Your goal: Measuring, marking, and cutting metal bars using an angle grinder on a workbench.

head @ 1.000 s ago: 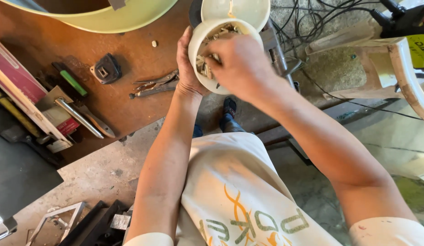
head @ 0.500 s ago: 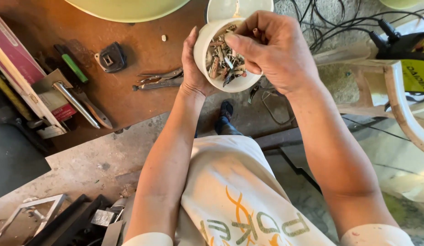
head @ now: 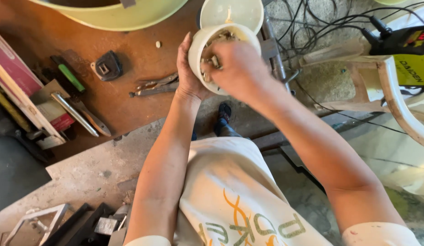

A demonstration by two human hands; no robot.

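Your left hand (head: 188, 75) is curled around the side of a white cup (head: 198, 50), and it grips the cup tight. The cup is near the top of the view, at about 12 o'clock, and it tips toward you. Small metal bits (head: 213, 60) lie inside the cup.

Your right hand (head: 237, 68) is over the open mouth of the cup, coming in from 3 o'clock. Its fingers (head: 211, 51) dip into the cup among the metal bits. You cannot tell if they have pinched one, because the hand hides the fingertips.

Just above the cup, at 12 o'clock, there is a white lid (head: 232, 11). At 9 o'clock from the cup, pliers (head: 155, 85) lie flat on the brown table (head: 130, 50). Farther out at 9 o'clock there is a small black block (head: 106, 67), and past it a tool with a green handle (head: 70, 77). At 11 o'clock you can see the edge of a big pale green bowl (head: 125, 16). At 2 o'clock, black wires (head: 321, 25) lie in a tangle near a yellow and black box (head: 410, 54).
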